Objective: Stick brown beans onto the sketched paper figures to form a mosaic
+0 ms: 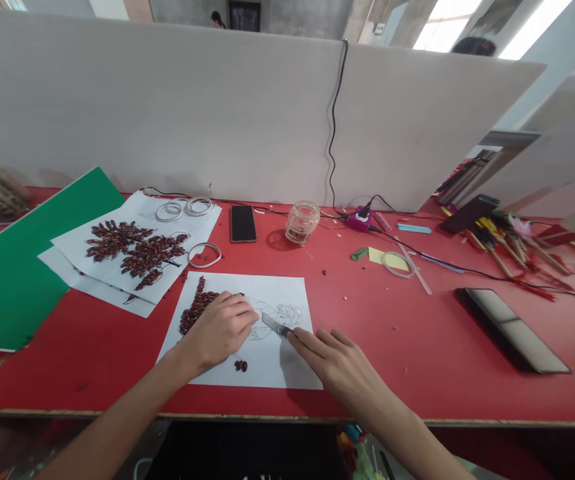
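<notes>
A white sheet of paper [287, 367] with a pencil drawing lies before me, its left part covered with dark brown seeds [196, 312]. My left hand [224, 327] rests over the middle of the sheet, fingertips pinched together beside the blade tip. Whatever sits between those fingers is too small to make out. In my right hand [340, 360] is a utility knife [276, 325], its blade pointing left over the drawing. A few loose seeds [240, 366] lie on the paper below my left hand.
Left are finished-looking seed pictures [137, 253] and a green board [42, 253]. Behind the sheet stand a phone [243, 223] and a glass jar [302, 223]. Tape rolls [204, 255] lie nearby. A purple power adapter [360, 218], cables and a larger dark device [512, 330] are right.
</notes>
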{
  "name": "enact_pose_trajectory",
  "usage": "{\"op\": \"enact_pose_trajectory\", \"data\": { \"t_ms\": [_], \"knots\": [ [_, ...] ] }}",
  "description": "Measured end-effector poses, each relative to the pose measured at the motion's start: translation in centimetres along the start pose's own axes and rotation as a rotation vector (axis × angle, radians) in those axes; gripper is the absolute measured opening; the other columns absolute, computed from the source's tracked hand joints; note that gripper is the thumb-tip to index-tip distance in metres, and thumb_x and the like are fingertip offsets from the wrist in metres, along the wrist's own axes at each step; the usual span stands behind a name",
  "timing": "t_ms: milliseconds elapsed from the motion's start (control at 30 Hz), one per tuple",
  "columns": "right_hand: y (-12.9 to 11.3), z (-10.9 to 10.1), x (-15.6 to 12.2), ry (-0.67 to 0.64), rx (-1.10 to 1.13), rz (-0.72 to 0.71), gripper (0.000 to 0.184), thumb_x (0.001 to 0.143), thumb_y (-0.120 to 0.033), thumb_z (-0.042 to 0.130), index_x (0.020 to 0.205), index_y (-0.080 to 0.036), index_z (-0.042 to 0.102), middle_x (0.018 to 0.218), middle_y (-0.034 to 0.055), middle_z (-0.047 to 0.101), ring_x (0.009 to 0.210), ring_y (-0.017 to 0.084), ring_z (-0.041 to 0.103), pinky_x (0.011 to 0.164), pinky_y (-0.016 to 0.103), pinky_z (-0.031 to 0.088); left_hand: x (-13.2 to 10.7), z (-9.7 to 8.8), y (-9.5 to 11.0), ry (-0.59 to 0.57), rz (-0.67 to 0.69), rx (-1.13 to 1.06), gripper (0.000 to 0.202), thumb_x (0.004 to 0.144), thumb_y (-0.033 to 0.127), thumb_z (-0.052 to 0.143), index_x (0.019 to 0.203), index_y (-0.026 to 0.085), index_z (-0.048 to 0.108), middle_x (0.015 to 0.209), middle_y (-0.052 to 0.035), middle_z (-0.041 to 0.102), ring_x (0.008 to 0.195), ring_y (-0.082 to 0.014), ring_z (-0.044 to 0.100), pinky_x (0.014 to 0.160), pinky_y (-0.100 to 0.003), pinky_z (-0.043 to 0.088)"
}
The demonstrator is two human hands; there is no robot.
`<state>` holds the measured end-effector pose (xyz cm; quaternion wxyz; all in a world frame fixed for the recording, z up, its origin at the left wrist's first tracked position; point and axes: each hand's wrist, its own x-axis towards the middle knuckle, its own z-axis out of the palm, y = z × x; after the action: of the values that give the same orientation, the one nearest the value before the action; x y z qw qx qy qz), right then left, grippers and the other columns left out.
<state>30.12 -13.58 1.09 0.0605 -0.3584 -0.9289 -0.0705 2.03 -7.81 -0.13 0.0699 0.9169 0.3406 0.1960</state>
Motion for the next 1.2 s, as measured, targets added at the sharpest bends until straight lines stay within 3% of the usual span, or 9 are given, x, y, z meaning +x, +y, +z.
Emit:
{"op": "enact_pose_trajectory", "data": {
  "t_ms": [133, 367, 833, 1000, 1100, 1200],
  "knots": [
    [0.2, -0.3, 0.2, 0.009, -0.047, -0.040, 0.044, 0.088, 0.004, 0.054, 0.127, -0.015, 0.064, 0.127, 0.0078, 0.072, 0.077, 0.019, 0.064, 0.066, 0.035, 0.046, 0.0, 0.0, 0.0, 0.024, -0.011, -0.004, 0.018, 0.099, 0.009, 0.053, 0.098, 0.017, 0.069, 0.099, -0.0035, 0.073, 0.097, -0.0217, 0.062, 0.087, -0.038, 0.038],
    [1.1, -0.7, 0.1, 0.008, -0.007, -0.017, 0.055, 0.088, 0.008, 0.048, 0.135, -0.016, 0.060, 0.123, 0.0045, 0.074, 0.080, 0.018, 0.064, 0.069, 0.033, 0.041, 0.0, 0.1, 0.1, 0.004, 0.008, 0.053, 0.017, 0.098, 0.008, 0.056, 0.090, 0.017, 0.068, 0.099, -0.0032, 0.073, 0.097, -0.0210, 0.060, 0.085, -0.037, 0.035],
    [3.1, -2.3, 0.5, -0.017, 0.027, -0.044, 0.056, 0.089, 0.010, 0.042, 0.130, -0.020, 0.066, 0.126, 0.0031, 0.075, 0.077, 0.019, 0.060, 0.069, 0.035, 0.033, 0.2, -0.2, 0.2, -0.044, -0.014, 0.077, 0.018, 0.100, 0.009, 0.057, 0.087, 0.017, 0.066, 0.095, -0.0016, 0.072, 0.094, -0.0204, 0.059, 0.085, -0.037, 0.036],
    [3.8, -2.6, 0.2, -0.032, 0.060, -0.026, 0.060, 0.090, 0.011, 0.038, 0.131, -0.022, 0.066, 0.128, 0.0039, 0.075, 0.077, 0.019, 0.064, 0.070, 0.036, 0.037, -0.2, 0.0, 0.2, -0.059, -0.033, 0.063, 0.016, 0.099, 0.009, 0.058, 0.089, 0.017, 0.068, 0.100, -0.0031, 0.072, 0.096, -0.0210, 0.059, 0.085, -0.037, 0.040],
    [3.6, -2.9, -0.1, 0.002, 0.173, 0.039, 0.053, 0.097, 0.003, 0.037, 0.132, -0.024, 0.066, 0.127, 0.0058, 0.075, 0.088, 0.020, 0.071, 0.075, 0.037, 0.045, -0.2, 0.0, 0.1, -0.047, -0.032, 0.037, 0.018, 0.100, 0.009, 0.056, 0.089, 0.017, 0.068, 0.100, -0.0039, 0.072, 0.095, -0.0209, 0.059, 0.085, -0.036, 0.042],
    [2.4, -2.8, -0.4, 0.092, 0.415, 0.267, 0.040, 0.105, -0.015, 0.041, 0.138, -0.024, 0.062, 0.129, 0.0090, 0.073, 0.102, 0.021, 0.074, 0.080, 0.034, 0.054, -0.3, 0.0, 0.1, -0.021, -0.019, 0.016, 0.018, 0.100, 0.010, 0.054, 0.091, 0.018, 0.068, 0.102, -0.0042, 0.071, 0.097, -0.0206, 0.060, 0.086, -0.036, 0.044]
  ]
}}
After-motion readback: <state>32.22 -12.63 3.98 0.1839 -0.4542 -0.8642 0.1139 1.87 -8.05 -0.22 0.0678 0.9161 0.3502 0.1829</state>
